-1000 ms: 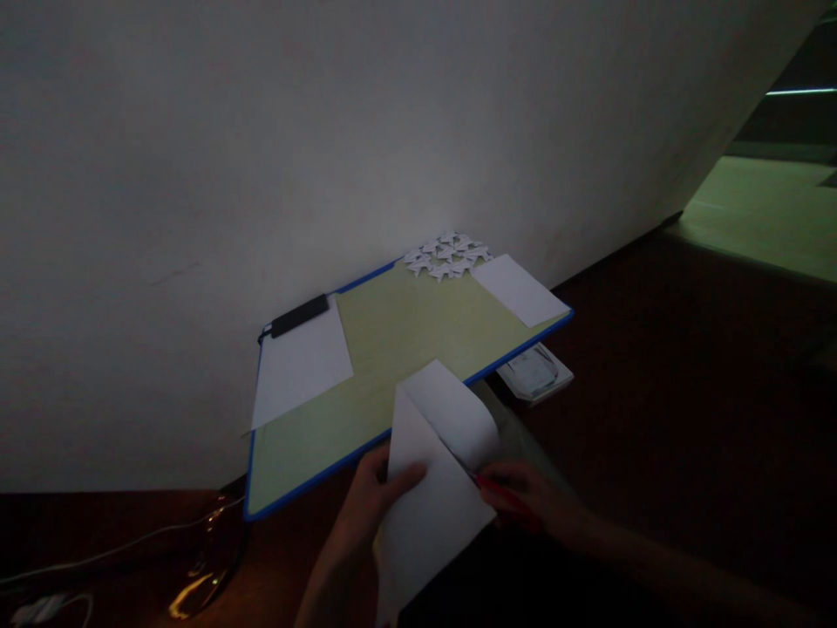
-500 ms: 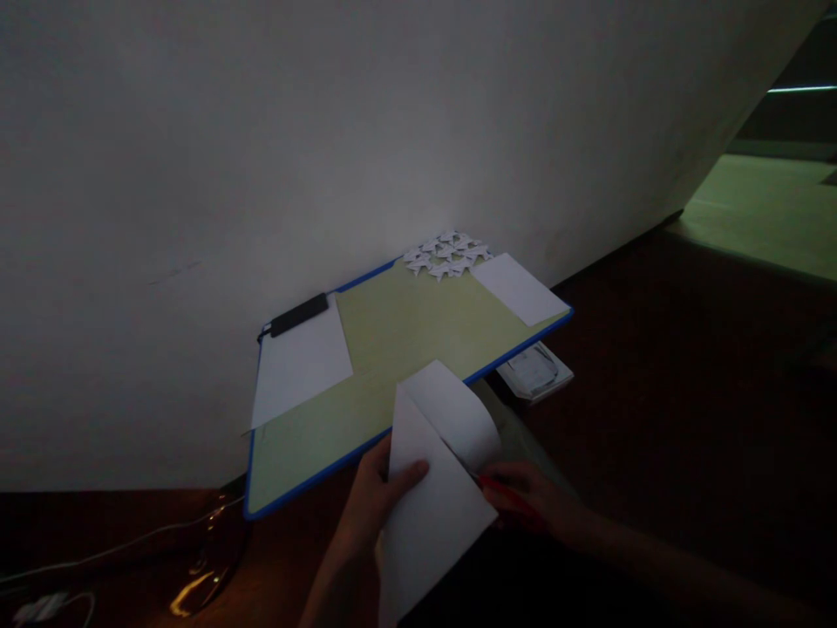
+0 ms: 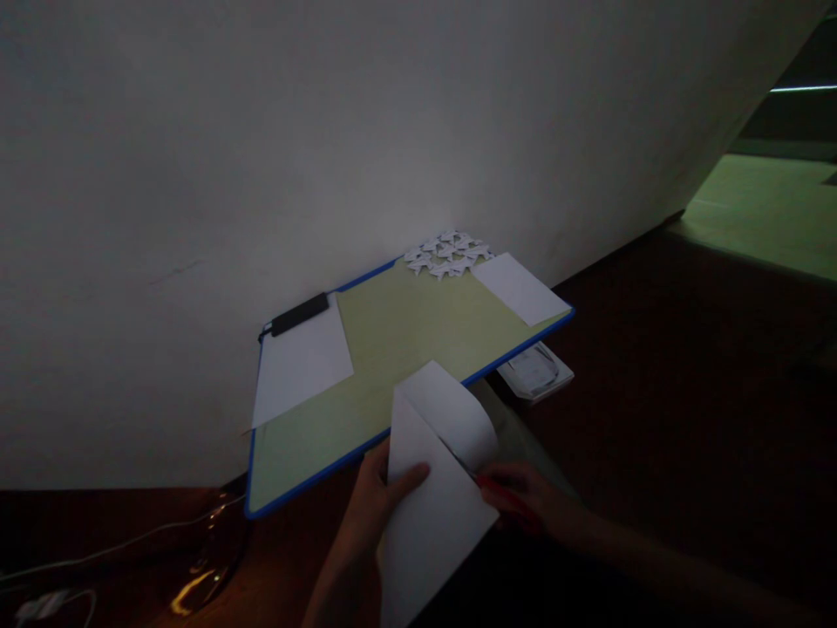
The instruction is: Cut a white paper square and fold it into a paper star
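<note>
L hand [image 3: 377,499] grips wht paper [image 3: 432,532], R hand [image 3: 547,501] w/ red tool [image 3: 505,499].

At the near edge of the blue-rimmed table [image 3: 405,323], the left hand [image 3: 385,493] is gripping a curling sheet [image 3: 435,515], and the right hand [image 3: 533,493] is holding a red-handled tool [image 3: 510,503] at its slit. White paper pieces [image 3: 448,253] are lying at the far right corner, a black bar [image 3: 299,315] at the far left.
</note>
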The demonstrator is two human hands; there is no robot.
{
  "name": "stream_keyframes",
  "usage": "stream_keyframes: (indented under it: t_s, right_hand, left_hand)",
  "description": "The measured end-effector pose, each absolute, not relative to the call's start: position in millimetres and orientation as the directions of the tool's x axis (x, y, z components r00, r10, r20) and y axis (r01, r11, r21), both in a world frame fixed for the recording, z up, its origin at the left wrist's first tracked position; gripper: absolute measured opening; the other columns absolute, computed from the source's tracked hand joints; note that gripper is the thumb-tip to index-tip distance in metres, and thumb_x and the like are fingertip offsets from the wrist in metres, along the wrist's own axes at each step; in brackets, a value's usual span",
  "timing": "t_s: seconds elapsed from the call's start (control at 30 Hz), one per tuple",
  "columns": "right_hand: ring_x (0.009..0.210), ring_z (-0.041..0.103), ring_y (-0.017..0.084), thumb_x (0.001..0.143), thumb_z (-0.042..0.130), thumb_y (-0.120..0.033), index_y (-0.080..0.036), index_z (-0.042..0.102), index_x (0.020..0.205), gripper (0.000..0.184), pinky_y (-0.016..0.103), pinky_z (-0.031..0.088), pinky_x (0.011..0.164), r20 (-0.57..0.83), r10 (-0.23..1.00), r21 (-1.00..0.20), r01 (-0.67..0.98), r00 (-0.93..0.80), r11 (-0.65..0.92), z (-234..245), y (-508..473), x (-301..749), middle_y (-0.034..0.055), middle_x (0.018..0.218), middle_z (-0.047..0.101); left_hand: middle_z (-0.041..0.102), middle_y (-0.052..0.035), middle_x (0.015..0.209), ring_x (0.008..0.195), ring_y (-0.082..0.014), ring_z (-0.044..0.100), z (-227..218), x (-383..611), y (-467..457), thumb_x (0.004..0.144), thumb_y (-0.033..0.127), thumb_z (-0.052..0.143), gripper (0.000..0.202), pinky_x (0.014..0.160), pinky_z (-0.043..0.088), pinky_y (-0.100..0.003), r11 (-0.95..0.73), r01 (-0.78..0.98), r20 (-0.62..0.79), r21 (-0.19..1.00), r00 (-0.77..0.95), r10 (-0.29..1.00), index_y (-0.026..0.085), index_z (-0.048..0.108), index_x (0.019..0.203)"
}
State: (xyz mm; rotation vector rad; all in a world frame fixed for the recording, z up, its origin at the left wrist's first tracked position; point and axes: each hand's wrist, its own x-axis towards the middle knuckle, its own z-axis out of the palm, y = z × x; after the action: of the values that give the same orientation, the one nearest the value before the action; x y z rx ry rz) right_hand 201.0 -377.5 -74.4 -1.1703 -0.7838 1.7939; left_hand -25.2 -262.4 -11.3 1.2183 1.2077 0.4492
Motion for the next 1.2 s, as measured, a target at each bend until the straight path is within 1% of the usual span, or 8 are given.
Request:
stream_keyframes:
  t_s: [0.17, 0.27, 0.37, 0.5, 0.63, 0.83, 1.07, 1.2]
  right_hand:
    - [0.065, 0.057, 0.011, 0.073, 0.079, -0.073, -0.016, 0.073, 0.093, 0.06, 0.025, 0.045, 0.063, -0.388, 0.89, -0.834, -0.319, -0.241, -0.45, -71.0, -376.1, 201.3, 0.0008, 0.08, 0.065]
    - [0.063, 0.056, 0.011, 0.075, 0.078, -0.072, -0.016, 0.073, 0.091, 0.059, 0.024, 0.043, 0.061, -0.397, 0.89, -0.832, -0.322, -0.225, -0.453, -72.6, -376.5, 199.5, 0.0005, 0.077, 0.065]
    - [0.063, 0.056, 0.011, 0.073, 0.079, -0.072, -0.017, 0.073, 0.091, 0.058, 0.025, 0.043, 0.061, -0.403, 0.892, -0.825, -0.341, -0.203, -0.451, -74.3, -377.1, 197.8, -0.0004, 0.077, 0.065]
    - [0.06, 0.055, 0.012, 0.073, 0.08, -0.071, -0.017, 0.074, 0.092, 0.058, 0.025, 0.041, 0.057, -0.405, 0.893, -0.825, -0.344, -0.195, -0.449, -76.2, -377.7, 196.7, -0.0002, 0.075, 0.065]
    - [0.059, 0.055, 0.011, 0.073, 0.08, -0.072, -0.016, 0.074, 0.09, 0.059, 0.024, 0.039, 0.056, -0.404, 0.892, -0.815, -0.362, -0.205, -0.452, -77.5, -378.3, 196.1, 0.001, 0.074, 0.065]
    - [0.057, 0.055, 0.01, 0.07, 0.081, -0.073, -0.016, 0.073, 0.091, 0.061, 0.023, 0.039, 0.055, -0.431, 0.882, -0.803, -0.366, -0.189, -0.47, -76.3, -378.5, 194.9, -0.0001, 0.069, 0.063]
    - [0.057, 0.057, 0.01, 0.068, 0.083, -0.073, -0.016, 0.074, 0.092, 0.063, 0.024, 0.042, 0.055, -0.451, 0.874, -0.779, -0.399, -0.18, -0.484, -77.7, -381.5, 191.0, 0.0005, 0.07, 0.065]
    - [0.055, 0.056, 0.009, 0.071, 0.083, -0.069, -0.015, 0.073, 0.091, 0.058, 0.023, 0.043, 0.054, -0.434, 0.882, -0.782, -0.411, -0.182, -0.469, -82.0, -381.9, 189.6, -0.0014, 0.069, 0.063]
  left_hand:
    - [0.078, -0.0176, 0.113, 0.101, -0.0386, 0.074, -13.0, -24.4, -262.2, 0.07, 0.046, 0.088, 0.066, 0.083, 0.061, -0.045, 0.35, 0.341, -0.459, 0.872, 0.326, 0.826, 0.012, 0.068, 0.123]
    - [0.078, -0.0172, 0.114, 0.104, -0.0393, 0.074, -12.3, -23.6, -261.5, 0.068, 0.046, 0.089, 0.07, 0.084, 0.061, -0.045, 0.32, 0.372, -0.443, 0.871, 0.314, 0.84, 0.012, 0.067, 0.125]
    - [0.078, -0.0172, 0.115, 0.106, -0.0398, 0.073, -11.6, -23.5, -261.1, 0.067, 0.046, 0.09, 0.072, 0.085, 0.061, -0.046, 0.295, 0.389, -0.425, 0.873, 0.306, 0.852, 0.012, 0.067, 0.126]
    - [0.077, -0.0189, 0.117, 0.109, -0.0405, 0.072, -11.6, -23.6, -261.7, 0.066, 0.046, 0.09, 0.073, 0.087, 0.06, -0.047, 0.298, 0.383, -0.426, 0.874, 0.309, 0.85, 0.011, 0.067, 0.126]
    - [0.077, -0.0194, 0.117, 0.108, -0.0409, 0.072, -10.7, -22.9, -262.7, 0.066, 0.045, 0.09, 0.074, 0.088, 0.06, -0.049, 0.294, 0.398, -0.421, 0.869, 0.285, 0.861, 0.011, 0.068, 0.127]
    - [0.076, -0.0199, 0.118, 0.109, -0.0413, 0.072, -9.7, -22.6, -262.4, 0.068, 0.046, 0.089, 0.073, 0.088, 0.06, -0.049, 0.28, 0.404, -0.414, 0.871, 0.297, 0.86, 0.01, 0.067, 0.127]
    - [0.076, -0.0195, 0.119, 0.108, -0.0403, 0.072, -9.2, -23.4, -262.6, 0.068, 0.045, 0.09, 0.075, 0.087, 0.06, -0.047, 0.279, 0.413, -0.413, 0.867, 0.282, 0.866, 0.011, 0.066, 0.131]
    - [0.077, -0.0189, 0.116, 0.104, -0.0396, 0.073, -9.9, -24.3, -263.5, 0.068, 0.046, 0.089, 0.077, 0.085, 0.06, -0.046, 0.297, 0.392, -0.426, 0.871, 0.299, 0.854, 0.011, 0.065, 0.132]
